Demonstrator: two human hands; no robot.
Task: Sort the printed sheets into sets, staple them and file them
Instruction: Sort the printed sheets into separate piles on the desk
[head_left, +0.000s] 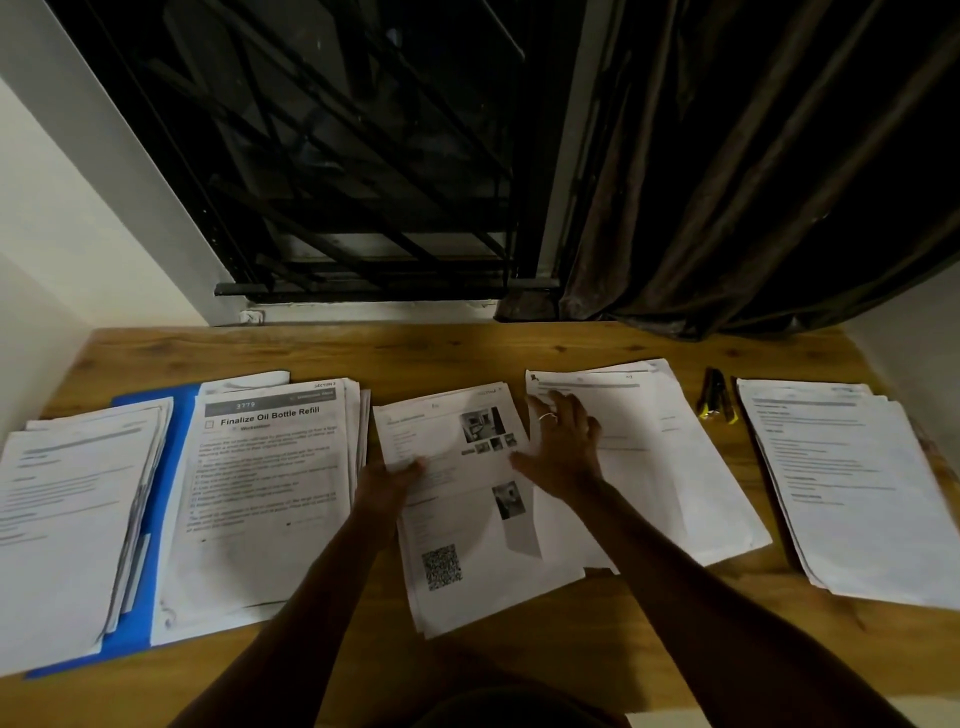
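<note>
1. Middle pile of printed sheets (467, 519) lying on the wooden desk (467, 348), top page showing small photos and a QR code, tilted slightly against the desk's edge.
2. Left hand (387, 480) reaching forward from a bare forearm, resting on the middle pile's left edge; thumb on top of the page, other fingers out of sight at the paper's edge, so pinching or only pressing cannot be told.
3. Right hand (563, 447) stretched forward, palm down, fingers spread and loose, gripping nothing; lying flat across the gap where the middle pile meets the next pile to the right (649, 467). Ring (546, 415) on one finger.
4. Just left of the middle pile: a thick stack headed "Finalize Oil Bottle Refill" (265, 493), lying on an open blue folder (171, 467).
5. Further left, another stack (67, 519) overlapping the folder's left half.
6. Far right, a separate pile of sheets (852, 483), well apart from both hands.
7. Between the two right-hand piles, a small dark object with yellow trim (716, 397), possibly a stapler, too dim to confirm.
8. Behind the desk: barred dark window (337, 156) and brown curtain (753, 182).
</note>
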